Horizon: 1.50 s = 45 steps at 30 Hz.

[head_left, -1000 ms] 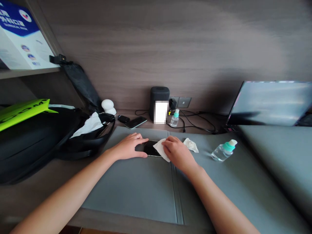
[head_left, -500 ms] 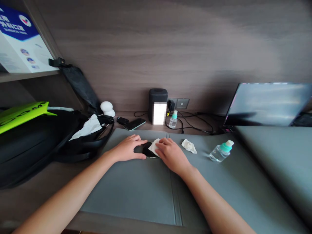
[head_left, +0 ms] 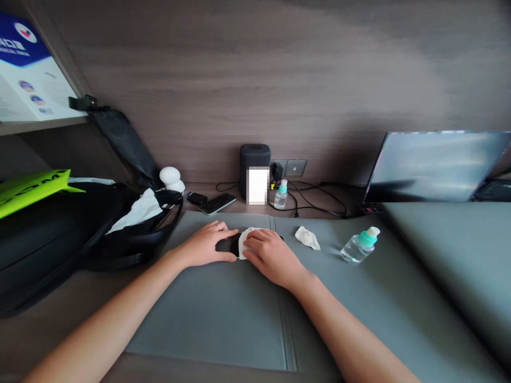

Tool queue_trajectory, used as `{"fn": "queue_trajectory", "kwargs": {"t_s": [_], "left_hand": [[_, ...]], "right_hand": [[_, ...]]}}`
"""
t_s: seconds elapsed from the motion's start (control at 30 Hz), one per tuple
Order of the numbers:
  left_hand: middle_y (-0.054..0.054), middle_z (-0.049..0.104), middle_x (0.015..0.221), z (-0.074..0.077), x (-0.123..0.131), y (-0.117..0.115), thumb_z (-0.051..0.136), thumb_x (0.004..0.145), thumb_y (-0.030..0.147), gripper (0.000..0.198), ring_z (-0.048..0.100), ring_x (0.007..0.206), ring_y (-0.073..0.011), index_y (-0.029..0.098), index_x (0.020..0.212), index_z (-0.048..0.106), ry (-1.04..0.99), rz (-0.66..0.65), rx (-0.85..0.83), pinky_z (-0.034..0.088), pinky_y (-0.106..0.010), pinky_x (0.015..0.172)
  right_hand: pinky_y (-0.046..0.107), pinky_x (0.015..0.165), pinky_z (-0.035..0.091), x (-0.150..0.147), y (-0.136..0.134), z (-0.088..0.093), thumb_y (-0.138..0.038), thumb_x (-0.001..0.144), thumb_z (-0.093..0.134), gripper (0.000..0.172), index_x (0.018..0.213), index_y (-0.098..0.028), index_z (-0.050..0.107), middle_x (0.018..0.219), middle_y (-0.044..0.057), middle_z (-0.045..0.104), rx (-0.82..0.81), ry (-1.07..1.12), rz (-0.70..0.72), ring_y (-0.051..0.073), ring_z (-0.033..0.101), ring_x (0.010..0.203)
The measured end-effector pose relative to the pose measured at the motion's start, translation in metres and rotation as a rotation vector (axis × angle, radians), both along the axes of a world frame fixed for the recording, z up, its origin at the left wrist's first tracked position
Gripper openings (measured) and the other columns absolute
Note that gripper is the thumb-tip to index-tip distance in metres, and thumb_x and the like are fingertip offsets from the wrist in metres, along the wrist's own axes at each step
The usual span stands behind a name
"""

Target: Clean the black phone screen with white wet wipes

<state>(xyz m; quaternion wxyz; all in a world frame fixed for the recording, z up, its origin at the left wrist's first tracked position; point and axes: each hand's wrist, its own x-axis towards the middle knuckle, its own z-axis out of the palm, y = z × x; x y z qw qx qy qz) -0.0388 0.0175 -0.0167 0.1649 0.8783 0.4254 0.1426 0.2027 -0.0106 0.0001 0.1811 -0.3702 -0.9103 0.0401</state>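
Observation:
A dark phone [head_left: 235,246] lies flat on the grey desk mat [head_left: 207,314], largely covered by my hands. My left hand [head_left: 206,244] spans its left end, thumb and index finger apart at the lower and upper edges. Under the fingers of my right hand [head_left: 269,252], a white tissue [head_left: 242,243] is pressed onto the phone's surface. To the right, a crumpled tissue [head_left: 307,238] rests on the mat. Farther right stands a clear bottle with a teal and white cap [head_left: 359,246].
Behind the mat are a second phone [head_left: 217,203], a black speaker [head_left: 254,159], a small spray bottle [head_left: 280,197] and cables. A black bag [head_left: 51,244] fills the left side. A laptop [head_left: 431,167] stands at the back right.
My right hand has slid slightly left along the phone with the tissue, which now lies flatter under the fingers. My left hand keeps its place at the phone's left end. The view has shifted slightly.

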Motion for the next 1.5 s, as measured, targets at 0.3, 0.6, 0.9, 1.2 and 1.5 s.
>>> {"fn": "queue_trajectory", "kwargs": {"t_s": [0.3, 0.6, 0.9, 1.2, 1.5], "left_hand": [[-0.004, 0.055, 0.107, 0.000, 0.000, -0.001, 0.069, 0.081, 0.056, 0.067, 0.053, 0.105, -0.0237, 0.030, 0.140, 0.051, -0.005, 0.006, -0.004, 0.042, -0.036, 0.096], [-0.005, 0.056, 0.106, -0.001, 0.000, 0.000, 0.067, 0.082, 0.058, 0.066, 0.053, 0.104, -0.0239, 0.029, 0.139, 0.051, -0.001, 0.003, 0.018, 0.043, -0.036, 0.095], [-0.004, 0.056, 0.104, 0.001, 0.000, 0.000, 0.068, 0.082, 0.056, 0.065, 0.053, 0.102, -0.0240, 0.030, 0.139, 0.051, 0.005, -0.016, 0.025, 0.043, -0.036, 0.092], [-0.005, 0.058, 0.105, 0.006, 0.002, -0.002, 0.071, 0.079, 0.054, 0.059, 0.054, 0.103, -0.0258, 0.026, 0.128, 0.058, 0.020, -0.022, 0.012, 0.045, -0.037, 0.091], [-0.012, 0.054, 0.129, -0.007, -0.005, 0.001, 0.054, 0.086, 0.068, 0.074, 0.047, 0.123, -0.0310, 0.022, 0.144, 0.043, 0.001, 0.012, 0.024, 0.037, -0.043, 0.104]], "right_hand": [[0.040, 0.095, 0.043, 0.000, -0.005, -0.001, -0.035, 0.100, 0.048, 0.025, 0.111, -0.020, 0.066, 0.108, 0.009, 0.067, -0.001, 0.076, 0.023, 0.023, 0.059, 0.106], [0.045, 0.101, 0.040, -0.005, -0.007, -0.003, -0.046, 0.100, 0.046, 0.033, 0.108, -0.021, 0.067, 0.108, 0.010, 0.066, -0.010, 0.057, 0.068, 0.024, 0.059, 0.106], [0.051, 0.110, 0.031, -0.009, -0.009, -0.003, -0.050, 0.099, 0.046, 0.038, 0.117, -0.022, 0.063, 0.121, 0.010, 0.063, -0.024, 0.032, 0.090, 0.026, 0.056, 0.114], [0.057, 0.114, 0.026, -0.016, -0.011, -0.010, -0.059, 0.095, 0.047, 0.056, 0.135, -0.019, 0.053, 0.135, 0.014, 0.058, -0.034, 0.014, 0.121, 0.030, 0.047, 0.129], [0.058, 0.117, 0.019, -0.013, -0.013, -0.010, -0.058, 0.096, 0.044, 0.062, 0.143, -0.017, 0.045, 0.147, 0.013, 0.049, -0.079, 0.005, 0.124, 0.028, 0.034, 0.142]]}}
